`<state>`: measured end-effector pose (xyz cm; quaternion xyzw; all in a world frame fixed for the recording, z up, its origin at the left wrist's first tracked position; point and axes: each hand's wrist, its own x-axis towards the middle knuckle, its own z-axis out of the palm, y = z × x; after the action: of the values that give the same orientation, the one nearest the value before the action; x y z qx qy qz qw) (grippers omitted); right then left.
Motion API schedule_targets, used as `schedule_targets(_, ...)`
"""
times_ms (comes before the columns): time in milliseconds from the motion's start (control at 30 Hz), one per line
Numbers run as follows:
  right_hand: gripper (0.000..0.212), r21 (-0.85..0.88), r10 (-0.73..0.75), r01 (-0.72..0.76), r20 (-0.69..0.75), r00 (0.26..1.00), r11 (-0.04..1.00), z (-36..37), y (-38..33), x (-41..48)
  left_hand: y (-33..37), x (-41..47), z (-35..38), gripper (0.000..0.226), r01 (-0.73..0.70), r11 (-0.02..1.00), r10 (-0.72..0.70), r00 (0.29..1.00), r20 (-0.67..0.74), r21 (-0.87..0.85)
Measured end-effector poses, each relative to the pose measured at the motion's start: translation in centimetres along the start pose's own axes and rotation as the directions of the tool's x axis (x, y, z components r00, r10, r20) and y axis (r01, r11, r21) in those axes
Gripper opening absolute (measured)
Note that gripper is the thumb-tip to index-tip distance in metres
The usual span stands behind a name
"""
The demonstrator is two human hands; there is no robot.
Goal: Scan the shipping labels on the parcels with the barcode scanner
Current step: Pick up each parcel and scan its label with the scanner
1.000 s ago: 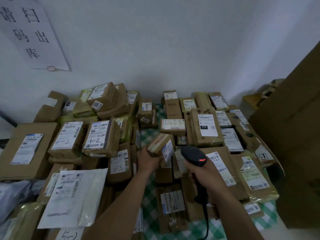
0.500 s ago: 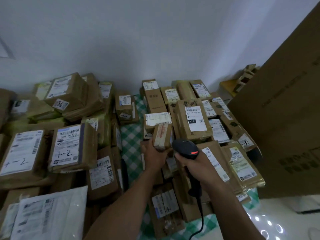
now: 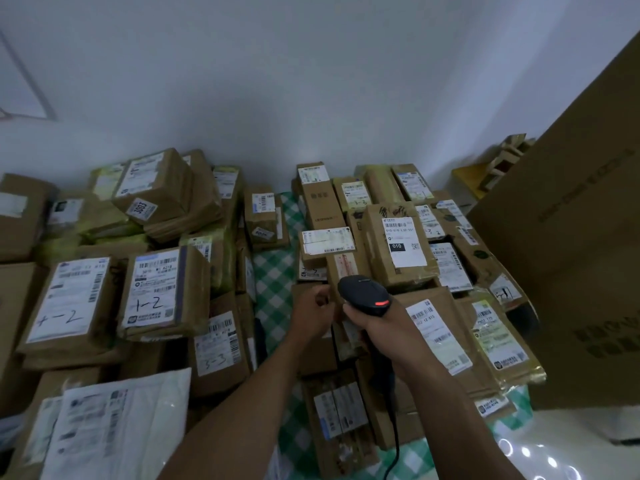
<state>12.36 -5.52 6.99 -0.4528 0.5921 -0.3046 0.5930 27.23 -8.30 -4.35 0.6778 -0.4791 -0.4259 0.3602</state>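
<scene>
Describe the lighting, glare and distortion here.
Head view: dim, bluish light; glare spots on the shiny floor at lower right; the scanner glows red; the wide lens seems to slant the big cardboard box; print on the far parcels is too soft to read.

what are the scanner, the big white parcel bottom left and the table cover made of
The barcode scanner looks like matte black moulded plastic: smooth rounded head, dull sheen. The white mailer bag is likely thin plastic film: glossy, wrinkled, with light glints. The checked cloth, green and white, could be woven fabric or vinyl; too dim to tell.
</scene>
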Motion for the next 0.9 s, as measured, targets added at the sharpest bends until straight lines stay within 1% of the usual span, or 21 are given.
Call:
schedule_targets(33,0.025,0.020,0.000,0.000,0.011,1.000,1.000,0.5,-0.4,0.2,0.3,0.5,-1.3,0.020,0.011,1.000,-0.011,0.999,-0.042,0.001)
schedule_targets(100,0.024,0.042,0.008,-0.009,0.033,0.999,0.999,1.6,-1.5,1.1,1.2,2.1,-4.2,0.025,0.020,0.999,-0.013,0.983,-0.182,0.037)
schedule_targets(167,0.025,0.049,0.032,-0.034,0.048,0.998,0.998,2.7,-2.5,2.3,1.6,4.8,-6.9,0.020,0.042,0.994,-0.009,0.954,-0.299,0.104)
schedule_targets(200,0.026,0.053,0.033,-0.036,0.058,0.998,0.998,3.2,-3.1,2.9,1.9,6.3,-8.0,0.026,0.077,0.988,-0.028,0.942,-0.334,0.135)
schedule_targets(233,0.027,0.055,0.029,-0.033,0.068,0.997,0.998,3.6,-3.5,3.6,1.9,8.2,-8.9,0.036,0.121,0.980,-0.058,0.933,-0.357,0.158)
schedule_targets(300,0.026,0.047,0.026,-0.030,0.080,0.996,0.998,4.1,-4.3,5.0,2.2,11.6,-10.1,0.054,0.204,0.957,-0.115,0.919,-0.377,0.206)
schedule_targets(400,0.019,-0.003,0.026,-0.026,0.081,0.996,1.000,4.2,-4.7,6.6,2.7,16.0,-11.0,0.074,0.246,0.924,-0.118,0.912,-0.394,0.293)
schedule_targets(467,0.019,-0.022,0.041,-0.039,0.091,0.995,0.999,4.1,-4.5,7.6,1.9,18.7,-11.2,0.084,0.302,0.881,-0.166,0.918,-0.359,0.366)
schedule_targets(533,0.019,-0.017,0.060,-0.058,0.103,0.993,0.998,4.0,-4.3,8.2,0.3,21.1,-11.2,0.088,0.338,0.848,-0.216,0.924,-0.316,0.408)
schedule_targets(600,0.019,0.003,0.076,-0.076,0.097,0.992,0.997,3.8,-4.0,8.6,-1.2,22.7,-11.0,0.090,0.381,0.849,-0.268,0.908,-0.322,0.367)
schedule_targets(700,0.015,0.007,0.080,-0.081,0.074,0.994,0.997,3.5,-3.8,9.0,-2.7,23.8,-10.6,0.085,0.392,0.886,-0.282,0.880,-0.382,0.248)
schedule_targets(800,0.011,-0.011,0.072,-0.072,0.055,0.996,0.997,3.1,-3.9,8.8,-2.3,23.1,-10.3,0.080,0.409,0.895,-0.306,0.853,-0.422,0.177)
schedule_targets(900,0.008,-0.012,0.049,-0.048,0.058,0.997,0.999,2.8,-4.4,8.3,-0.1,21.2,-9.7,0.077,0.368,0.924,-0.287,0.845,-0.452,0.101)
